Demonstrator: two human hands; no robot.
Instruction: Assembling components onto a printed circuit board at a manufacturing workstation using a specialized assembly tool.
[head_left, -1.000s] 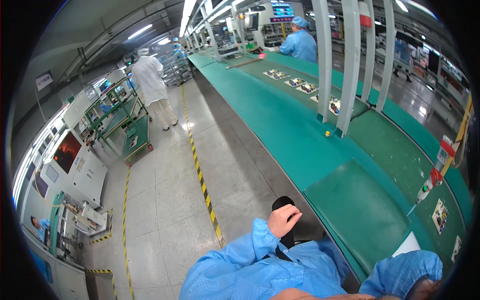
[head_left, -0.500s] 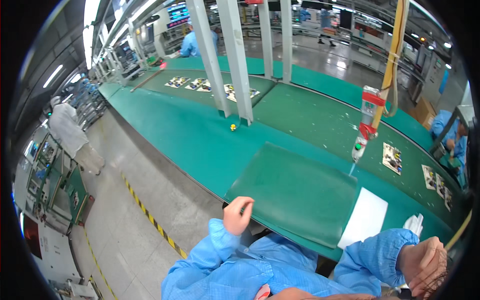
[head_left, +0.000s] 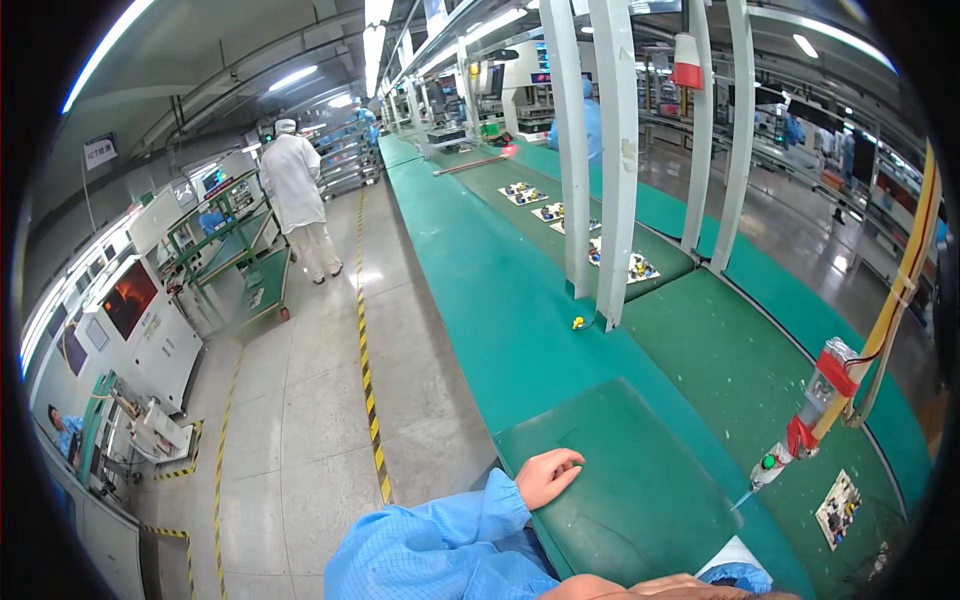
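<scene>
While, in the head view, my left hand (head_left: 549,477) is hanging over the left edge of the green mat (head_left: 630,485), half open with nothing visible in it, the mat is lying on the surface (head_left: 450,270), stretching to that hand's right, its long axis slanting toward the lower right. My right hand (head_left: 675,583) is showing too little for me to tell its grip.
</scene>
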